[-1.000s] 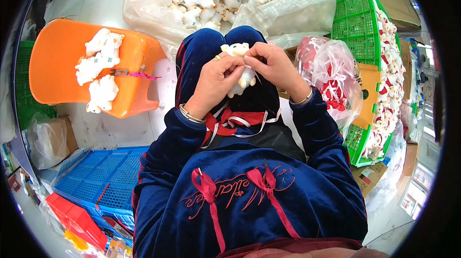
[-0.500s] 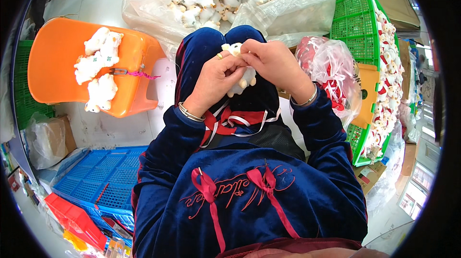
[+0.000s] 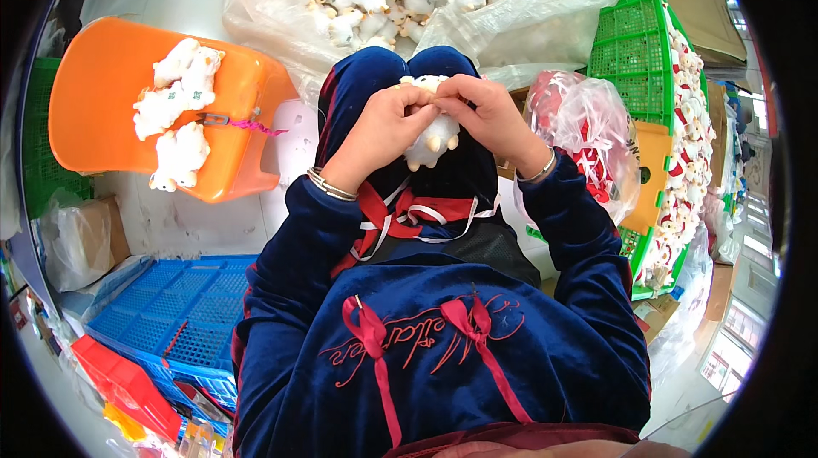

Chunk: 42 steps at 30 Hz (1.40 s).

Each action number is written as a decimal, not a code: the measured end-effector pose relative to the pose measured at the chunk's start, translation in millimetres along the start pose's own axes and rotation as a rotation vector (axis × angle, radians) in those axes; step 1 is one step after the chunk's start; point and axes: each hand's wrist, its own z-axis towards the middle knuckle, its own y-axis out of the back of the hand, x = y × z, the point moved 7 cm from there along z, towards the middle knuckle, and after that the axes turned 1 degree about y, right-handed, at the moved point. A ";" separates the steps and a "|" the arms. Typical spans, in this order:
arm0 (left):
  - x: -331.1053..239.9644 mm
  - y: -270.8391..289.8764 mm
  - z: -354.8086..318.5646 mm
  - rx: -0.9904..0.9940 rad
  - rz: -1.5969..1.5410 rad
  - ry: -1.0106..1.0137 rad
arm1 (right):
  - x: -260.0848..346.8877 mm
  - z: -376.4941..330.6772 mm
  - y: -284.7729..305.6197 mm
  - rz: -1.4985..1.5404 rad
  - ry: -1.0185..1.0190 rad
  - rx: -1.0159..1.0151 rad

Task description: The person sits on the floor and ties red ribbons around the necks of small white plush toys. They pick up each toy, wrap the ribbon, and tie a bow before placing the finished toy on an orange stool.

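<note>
A small white plush toy (image 3: 432,144) with cream feet is held over my lap, its head pointing away from me. My left hand (image 3: 385,127) is closed, thumb and fingers pinching at the toy's neck. From the other side my right hand (image 3: 492,120) pinches at the same spot, its fingertips meeting the left ones. Whatever thin thing may be between the fingertips is hidden. Red and white ribbons (image 3: 417,213) lie across my lap, just below the toy.
On an orange chair (image 3: 94,109) at left lie several white plush toys (image 3: 183,155) and small snips (image 3: 212,119). A plastic sack (image 3: 511,36) of toys lies ahead. At right are a clear bag (image 3: 588,117) with red pieces and green crates (image 3: 630,57); a blue crate (image 3: 162,305) sits lower left.
My hands have shifted so both pinch evenly at the toy's neck, and the left has turned. The toy's body now hangs more upright and shows more between them. The view has moved slightly.
</note>
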 end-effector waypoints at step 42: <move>6.3 6.4 -5.9 0.014 -0.049 0.139 | 7.8 -19.7 -12.0 -0.329 0.359 -0.199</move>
